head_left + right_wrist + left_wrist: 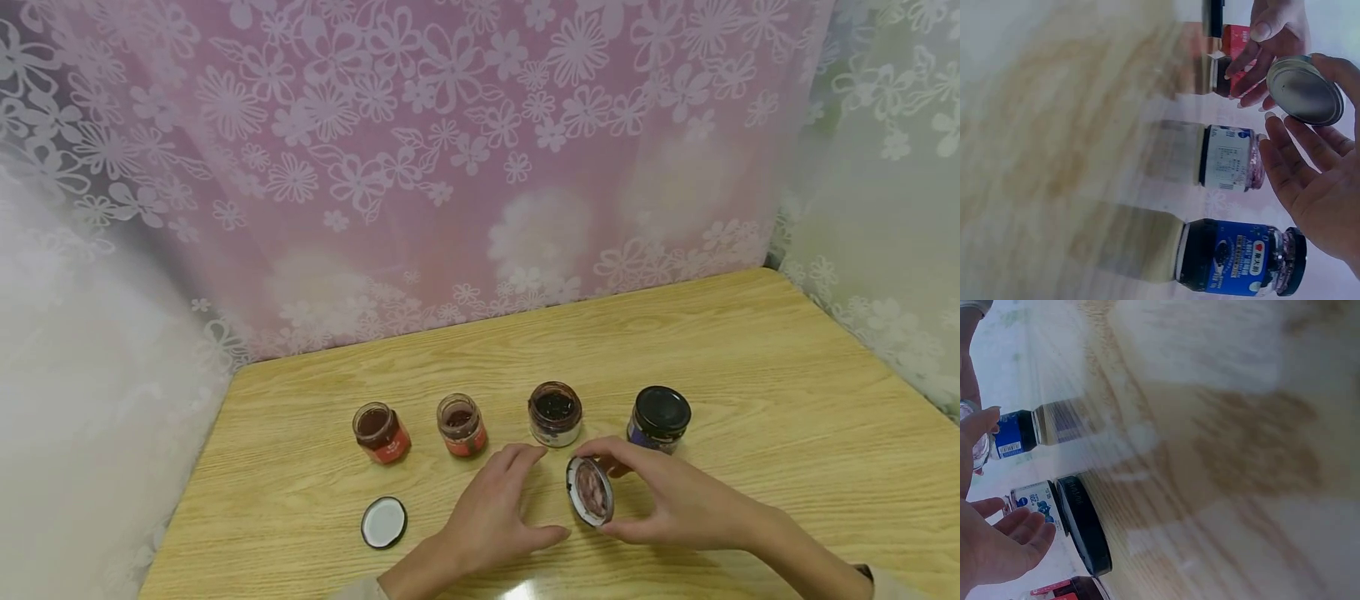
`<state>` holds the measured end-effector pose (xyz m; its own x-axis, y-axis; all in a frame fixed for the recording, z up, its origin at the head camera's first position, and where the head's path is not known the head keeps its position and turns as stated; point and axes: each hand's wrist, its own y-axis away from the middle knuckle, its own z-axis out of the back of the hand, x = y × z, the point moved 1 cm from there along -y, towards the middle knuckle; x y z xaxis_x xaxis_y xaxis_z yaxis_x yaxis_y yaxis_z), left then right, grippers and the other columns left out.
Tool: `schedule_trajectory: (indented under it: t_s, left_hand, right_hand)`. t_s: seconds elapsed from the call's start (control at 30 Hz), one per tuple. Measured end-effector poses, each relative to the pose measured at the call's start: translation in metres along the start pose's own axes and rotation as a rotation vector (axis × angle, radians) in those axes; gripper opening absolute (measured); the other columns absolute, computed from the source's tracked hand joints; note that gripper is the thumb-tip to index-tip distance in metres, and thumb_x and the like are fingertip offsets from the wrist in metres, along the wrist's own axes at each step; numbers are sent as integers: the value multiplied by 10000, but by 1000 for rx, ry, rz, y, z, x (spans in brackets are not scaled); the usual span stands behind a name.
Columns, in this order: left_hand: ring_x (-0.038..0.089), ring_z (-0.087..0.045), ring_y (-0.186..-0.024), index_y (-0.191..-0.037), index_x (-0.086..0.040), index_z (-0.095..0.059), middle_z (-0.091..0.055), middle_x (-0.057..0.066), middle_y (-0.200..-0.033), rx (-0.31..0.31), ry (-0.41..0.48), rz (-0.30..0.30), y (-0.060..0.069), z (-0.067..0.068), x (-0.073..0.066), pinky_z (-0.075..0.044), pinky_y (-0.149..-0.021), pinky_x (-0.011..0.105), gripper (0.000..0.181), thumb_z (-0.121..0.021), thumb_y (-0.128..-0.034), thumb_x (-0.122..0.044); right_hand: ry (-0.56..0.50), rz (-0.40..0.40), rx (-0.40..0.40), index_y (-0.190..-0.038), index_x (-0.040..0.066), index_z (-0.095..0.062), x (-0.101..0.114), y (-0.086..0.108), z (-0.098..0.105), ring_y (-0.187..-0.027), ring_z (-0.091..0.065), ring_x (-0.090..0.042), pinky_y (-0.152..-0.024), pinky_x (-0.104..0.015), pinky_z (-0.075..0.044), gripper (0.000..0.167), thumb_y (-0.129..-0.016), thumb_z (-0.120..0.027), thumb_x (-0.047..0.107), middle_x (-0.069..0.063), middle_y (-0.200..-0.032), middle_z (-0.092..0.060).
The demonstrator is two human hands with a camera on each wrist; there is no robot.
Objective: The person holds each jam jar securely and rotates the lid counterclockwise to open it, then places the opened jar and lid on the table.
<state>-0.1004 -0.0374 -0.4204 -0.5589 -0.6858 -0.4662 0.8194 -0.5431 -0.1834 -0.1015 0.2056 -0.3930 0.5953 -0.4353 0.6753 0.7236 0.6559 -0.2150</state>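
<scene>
My right hand (667,500) pinches a round jar lid (590,490) by its rim, tilted up on edge, with its smeared pale inside toward my left hand. The lid's smooth metal-coloured top (1305,92) shows in the right wrist view. My left hand (498,508), its fingers loosely bent and spread, holds nothing and lies left of the lid. Just beyond the hands stands an uncovered white-label jar (555,414) with dark contents. Behind the right hand is a blue-label jar (660,417) with a black lid on, partly hidden.
Two uncovered red-label jars (382,433) (462,425) stand to the left. A dark-rimmed lid (384,522) lies on the wooden table (285,517), white inside facing up. Floral curtains (450,167) hang around the table's back and sides.
</scene>
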Motion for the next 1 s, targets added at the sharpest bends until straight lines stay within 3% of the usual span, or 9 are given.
schedule_trajectory:
  t_s: [0.47, 0.63, 1.0]
  left_hand:
    - [192, -440, -1227, -1394, -109, -445, -467, 39, -1335, 72, -168, -47, 2, -3, 3, -385, -1004, 373, 889, -724, -721, -619]
    - [197, -426, -1235, -1400, -125, -436, -453, 35, -1344, 97, -204, -48, 3, -4, 3, -373, -1012, 382, 881, -703, -729, -631]
    - [209, -440, -1221, -1392, -122, -442, -469, 50, -1333, 122, -266, -49, 4, -6, 6, -373, -1011, 369, 891, -693, -723, -653]
  right_hand:
    - [-23, -93, 115, -1355, 269, -437, -14, 0, -10, -1071, -551, -67, -890, -337, -475, 656, -802, -755, 424, 127, -1252, -534]
    - [-31, -81, 126, -1352, 257, -442, -17, -4, -15, -1080, -545, -76, -903, -358, -461, 639, -815, -737, 436, 106, -1252, -538]
    - [6, -156, 176, -1340, 208, -483, -20, -7, -16, -1151, -517, -111, -954, -372, -430, 678, -793, -708, 539, 98, -1267, -541]
